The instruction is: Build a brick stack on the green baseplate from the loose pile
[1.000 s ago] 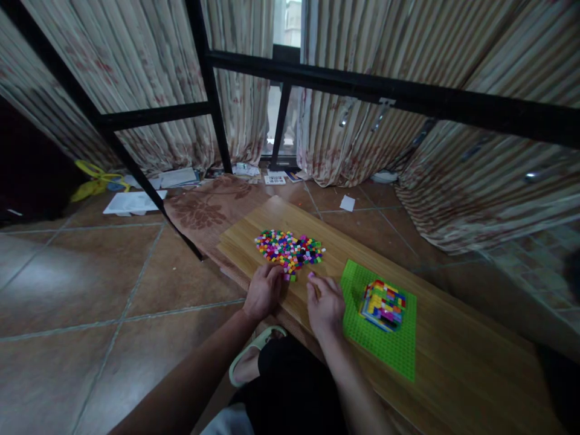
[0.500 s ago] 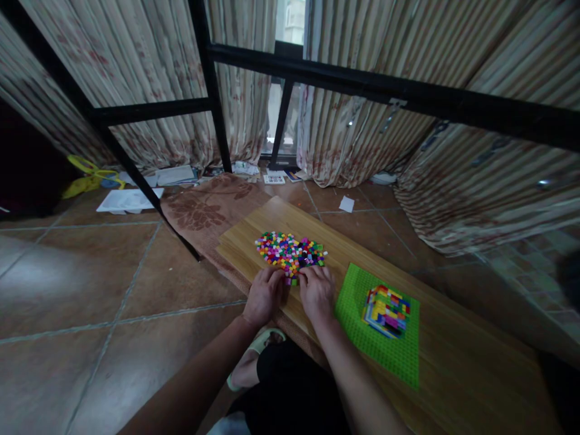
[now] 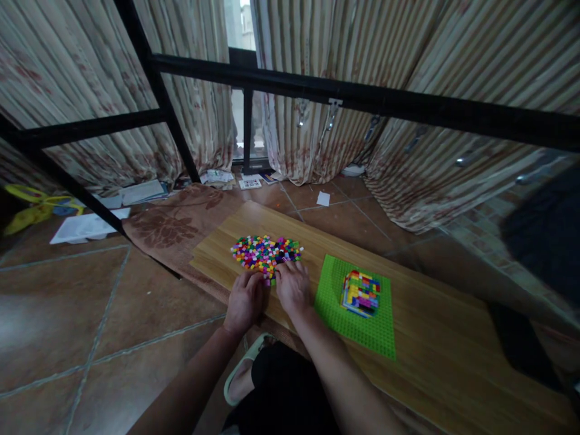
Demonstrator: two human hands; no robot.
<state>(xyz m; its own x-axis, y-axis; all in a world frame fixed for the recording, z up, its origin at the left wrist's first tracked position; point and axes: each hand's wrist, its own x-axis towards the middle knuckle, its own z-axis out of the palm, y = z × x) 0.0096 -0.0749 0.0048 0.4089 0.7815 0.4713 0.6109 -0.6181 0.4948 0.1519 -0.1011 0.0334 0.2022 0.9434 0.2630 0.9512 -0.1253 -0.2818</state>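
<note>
A loose pile of small multicoloured bricks (image 3: 260, 251) lies on the wooden board. At its near edge, my left hand (image 3: 246, 300) has its fingers curled together, close to a few bricks. Just to the right, my right hand (image 3: 293, 286) touches the near right side of the pile with bent fingers. Whatever either hand pinches is too small to make out. Right of my hands a green baseplate (image 3: 330, 314) lies flat, bearing a squarish built block of coloured bricks (image 3: 361, 294).
The wooden board (image 3: 435, 338) rests on a brown patterned cloth (image 3: 170, 220). Black metal bars (image 3: 281, 78) cross in front of striped curtains (image 3: 308, 139). Papers, a white tray (image 3: 88, 226) and a yellow item (image 3: 31, 208) are on the tiled floor at the left.
The camera view has turned to the right, so the board, bricks and baseplate appear farther left. Both hands stay at the pile's near edge, the right one slightly farther over the bricks.
</note>
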